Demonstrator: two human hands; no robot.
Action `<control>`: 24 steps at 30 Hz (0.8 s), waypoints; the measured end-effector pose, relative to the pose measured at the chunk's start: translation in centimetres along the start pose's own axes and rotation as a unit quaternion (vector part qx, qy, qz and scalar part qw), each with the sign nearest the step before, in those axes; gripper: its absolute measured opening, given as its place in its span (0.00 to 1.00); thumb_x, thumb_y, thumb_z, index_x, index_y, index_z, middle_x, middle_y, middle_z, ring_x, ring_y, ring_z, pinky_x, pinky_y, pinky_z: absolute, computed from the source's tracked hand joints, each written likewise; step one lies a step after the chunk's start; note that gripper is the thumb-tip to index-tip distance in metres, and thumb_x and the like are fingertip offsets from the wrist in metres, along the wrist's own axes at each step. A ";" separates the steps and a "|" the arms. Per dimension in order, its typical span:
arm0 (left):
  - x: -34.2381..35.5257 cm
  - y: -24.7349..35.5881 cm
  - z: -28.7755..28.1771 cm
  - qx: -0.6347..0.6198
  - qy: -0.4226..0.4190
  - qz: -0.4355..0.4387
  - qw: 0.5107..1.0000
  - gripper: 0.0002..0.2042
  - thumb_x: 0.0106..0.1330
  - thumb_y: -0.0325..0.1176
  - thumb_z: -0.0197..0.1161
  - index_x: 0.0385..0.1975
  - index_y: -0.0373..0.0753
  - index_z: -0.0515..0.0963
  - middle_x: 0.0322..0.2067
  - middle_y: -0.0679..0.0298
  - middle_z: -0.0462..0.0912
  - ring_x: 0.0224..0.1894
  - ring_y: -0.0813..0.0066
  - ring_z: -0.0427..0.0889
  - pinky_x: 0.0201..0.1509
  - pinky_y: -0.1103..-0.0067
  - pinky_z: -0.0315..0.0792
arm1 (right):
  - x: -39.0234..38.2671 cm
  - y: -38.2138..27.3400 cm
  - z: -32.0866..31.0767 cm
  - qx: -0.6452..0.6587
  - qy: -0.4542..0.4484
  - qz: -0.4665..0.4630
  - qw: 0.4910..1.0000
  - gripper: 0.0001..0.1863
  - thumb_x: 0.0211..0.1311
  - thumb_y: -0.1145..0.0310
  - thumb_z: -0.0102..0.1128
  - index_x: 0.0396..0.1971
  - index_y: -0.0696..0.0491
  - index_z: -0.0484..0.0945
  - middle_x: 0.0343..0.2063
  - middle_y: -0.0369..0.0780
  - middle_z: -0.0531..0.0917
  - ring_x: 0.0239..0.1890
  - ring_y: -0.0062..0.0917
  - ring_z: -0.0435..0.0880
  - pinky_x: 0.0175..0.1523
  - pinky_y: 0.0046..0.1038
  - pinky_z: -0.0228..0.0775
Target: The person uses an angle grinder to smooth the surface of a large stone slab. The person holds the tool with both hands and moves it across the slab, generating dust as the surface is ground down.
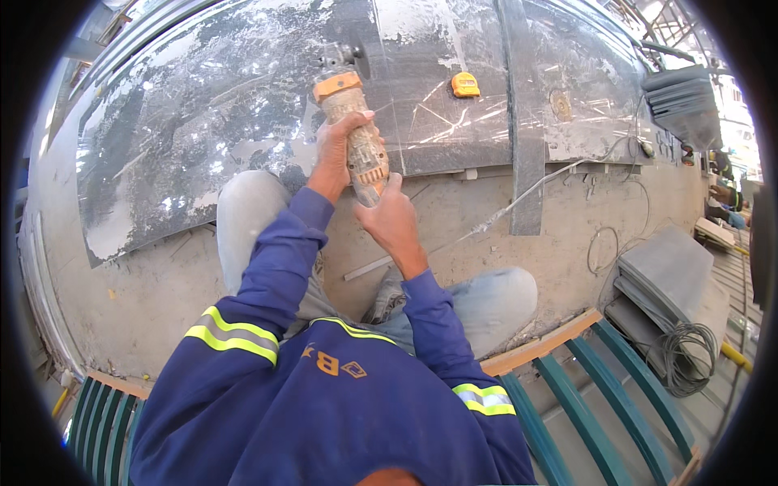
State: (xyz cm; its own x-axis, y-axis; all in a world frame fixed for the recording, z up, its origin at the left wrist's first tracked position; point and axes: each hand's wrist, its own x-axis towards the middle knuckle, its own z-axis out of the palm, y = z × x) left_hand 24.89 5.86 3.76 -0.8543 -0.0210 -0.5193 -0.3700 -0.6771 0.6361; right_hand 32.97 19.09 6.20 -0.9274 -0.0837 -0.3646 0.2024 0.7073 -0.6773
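Wore a navy work sweatshirt [267,429] with yellow-and-silver reflective bands, easily closest to the lens. Had a dusty angle grinder [367,152] with an orange collar out front, head end over a big dark stone-look slab [203,138] patched with white. Had the left hand [331,154] clamped round the middle of the tool and the right hand [391,220] clamped on its tail end. Pointed the thin disc [361,61] away from the body, near a straight line in the slab. Couldn't tell from this angle whether touching or just above.

Looked like the cutting or grinding step, tbh, either mid-pass or lining up. For the next move, probably needed a firm two-handed grip, disc in line with that mark, no twisting.

Working outward, saw a yellow-orange tape measure [465,84] on the slab to the right, then a long grey strip [525,154] across it, poking past the near edge. Further right, spotted stacked grey boards [673,267], coiled cable [673,347] by their near end, and teal slats [600,397] lower down. Couldn't pick out any definite container, so no contents to report.
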 end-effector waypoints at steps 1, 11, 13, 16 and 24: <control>0.0 -0.2 0.2 0.001 0.008 0.000 1.000 0.17 0.56 0.38 0.71 0.40 0.36 0.76 0.29 0.58 0.82 0.29 0.66 0.86 0.31 0.72 0.83 | -0.1 0.3 0.3 0.018 0.013 -0.003 1.000 0.30 0.50 0.60 0.69 0.45 0.63 0.64 0.32 0.62 0.83 0.38 0.59 0.83 0.43 0.51 0.74; -2.1 -0.1 -0.1 0.047 0.000 0.011 0.999 0.17 0.55 0.37 0.71 0.39 0.36 0.76 0.28 0.58 0.81 0.26 0.66 0.85 0.29 0.71 0.82 | -2.3 0.8 1.9 0.081 0.036 -0.012 0.996 0.29 0.49 0.62 0.69 0.44 0.63 0.65 0.33 0.62 0.82 0.39 0.61 0.82 0.44 0.51 0.73; -1.9 0.3 -0.5 0.028 0.008 0.000 1.000 0.17 0.54 0.34 0.71 0.39 0.34 0.75 0.26 0.57 0.80 0.23 0.66 0.84 0.26 0.72 0.82 | -1.9 1.0 2.8 0.099 0.042 -0.038 0.993 0.29 0.48 0.60 0.70 0.42 0.63 0.65 0.33 0.63 0.82 0.39 0.61 0.82 0.42 0.50 0.74; -2.3 0.8 -0.2 0.041 0.026 0.026 0.998 0.18 0.55 0.36 0.70 0.40 0.34 0.75 0.28 0.55 0.81 0.25 0.63 0.85 0.28 0.69 0.83 | -1.3 1.1 2.8 0.100 0.043 -0.069 0.992 0.29 0.48 0.61 0.70 0.41 0.63 0.65 0.31 0.63 0.82 0.38 0.61 0.82 0.43 0.51 0.75; -3.3 0.6 -0.5 0.124 0.038 0.095 0.987 0.18 0.58 0.39 0.67 0.41 0.33 0.73 0.30 0.51 0.81 0.28 0.57 0.86 0.31 0.64 0.84 | -1.6 2.5 3.0 0.157 0.003 -0.075 0.985 0.26 0.47 0.64 0.67 0.40 0.64 0.67 0.30 0.62 0.83 0.37 0.60 0.84 0.45 0.51 0.76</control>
State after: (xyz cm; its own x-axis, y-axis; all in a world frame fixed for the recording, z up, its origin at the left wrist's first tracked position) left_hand 27.65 5.18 5.59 -0.8901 -0.1918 -0.4134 -0.2922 -0.4559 0.8407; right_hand 35.94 18.93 3.19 -0.9558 -0.1662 -0.2424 0.1495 0.4354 -0.8877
